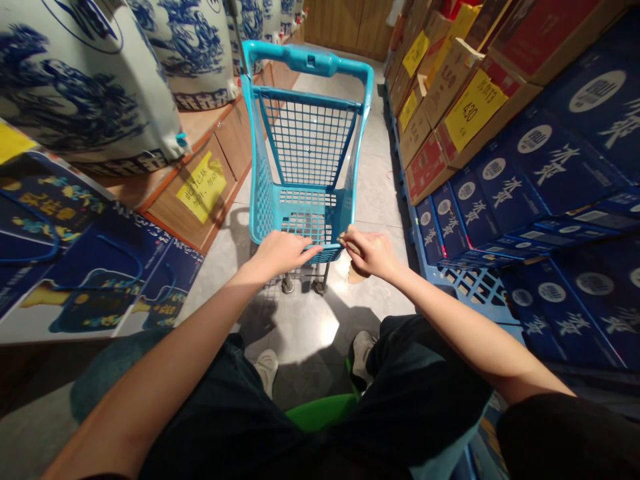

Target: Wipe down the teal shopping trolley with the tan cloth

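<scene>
A blue plastic shopping cart [310, 139], lattice-walled and wheeled, stands in the aisle. Left hand [281, 252] lies on its near rim, grip indeterminable; right hand [374, 253] clutches a tan cloth [357, 273]. Flanking jars [187, 43] and cartons [543, 153] conceal their contents.

In the centre of the frame my left hand [284, 252] lies on the near rim of a blue shopping cart [265, 203], and just right of it my right hand [371, 253] grasps a tan piece [358, 272], hard to identify, by the rim's right corner. Blue-and-white jars [75, 87] stand at upper left, with printed blue bags [95, 267] below them. Cardboard boxes [453, 87] bearing yellow signs [475, 110] fill the upper right, blue cartons [540, 157] the right side. Toward the bottom centre I see my white shoes [267, 368] and a green curved edge [323, 410]
</scene>
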A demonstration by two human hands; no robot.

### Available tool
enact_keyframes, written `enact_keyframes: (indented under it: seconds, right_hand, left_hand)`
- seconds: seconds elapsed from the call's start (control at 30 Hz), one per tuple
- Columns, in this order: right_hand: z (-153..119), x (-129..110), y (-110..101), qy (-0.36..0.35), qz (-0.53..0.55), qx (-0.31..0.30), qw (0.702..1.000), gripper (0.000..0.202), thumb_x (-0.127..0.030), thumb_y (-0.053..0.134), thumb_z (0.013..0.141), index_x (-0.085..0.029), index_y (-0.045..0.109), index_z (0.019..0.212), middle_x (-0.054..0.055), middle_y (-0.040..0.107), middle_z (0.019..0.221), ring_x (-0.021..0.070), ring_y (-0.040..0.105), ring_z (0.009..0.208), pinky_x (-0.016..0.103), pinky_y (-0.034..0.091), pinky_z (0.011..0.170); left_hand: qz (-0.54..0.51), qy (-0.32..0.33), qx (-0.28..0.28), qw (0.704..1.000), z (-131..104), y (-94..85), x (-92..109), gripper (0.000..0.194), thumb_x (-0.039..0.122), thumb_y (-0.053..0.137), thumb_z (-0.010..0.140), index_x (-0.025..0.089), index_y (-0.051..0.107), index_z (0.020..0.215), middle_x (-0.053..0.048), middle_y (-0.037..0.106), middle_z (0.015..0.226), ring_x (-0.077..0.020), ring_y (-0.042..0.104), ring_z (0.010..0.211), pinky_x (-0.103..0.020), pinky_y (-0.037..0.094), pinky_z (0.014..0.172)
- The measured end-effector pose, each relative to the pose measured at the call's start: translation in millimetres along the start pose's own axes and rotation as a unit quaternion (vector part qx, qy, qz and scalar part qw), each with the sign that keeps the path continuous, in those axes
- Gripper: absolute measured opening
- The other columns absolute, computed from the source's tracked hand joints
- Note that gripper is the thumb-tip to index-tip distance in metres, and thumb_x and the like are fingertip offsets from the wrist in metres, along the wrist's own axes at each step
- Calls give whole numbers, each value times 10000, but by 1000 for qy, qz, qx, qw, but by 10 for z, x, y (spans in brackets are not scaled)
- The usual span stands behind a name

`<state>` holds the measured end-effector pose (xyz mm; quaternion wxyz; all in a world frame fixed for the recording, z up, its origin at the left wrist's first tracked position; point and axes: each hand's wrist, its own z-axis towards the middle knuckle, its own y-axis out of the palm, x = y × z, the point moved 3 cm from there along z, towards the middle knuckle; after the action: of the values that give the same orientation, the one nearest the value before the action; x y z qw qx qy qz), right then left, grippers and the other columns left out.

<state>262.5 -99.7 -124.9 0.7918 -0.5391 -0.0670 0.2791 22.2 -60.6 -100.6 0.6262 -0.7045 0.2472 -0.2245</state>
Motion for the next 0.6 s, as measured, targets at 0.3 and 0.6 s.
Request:
enact_keyframes:
  seconds: [0.3,0.6]
  right_hand:
    - [-48,20,13,-11,2,16,1000,267,-338,498,1125,-224,738,1151,100,831,902,247,763,755,344,537,675]
    - [-16,8,43,19,36,10,999,178,-313,589,1089,-225,731,1149,92,855,1011,236,791,844,315,523,705]
  left_hand:
    - [-17,4,12,1000,6,14,-15,612,597,408,1155,195,868,1121,-159,876,1050,-359,835,1038,-371,521,772]
    - [5,9,10,1000,12,17,-23,622,591,380,1164,198,860,1121,-153,877,1066,-355,836,1036,-373,502,743]
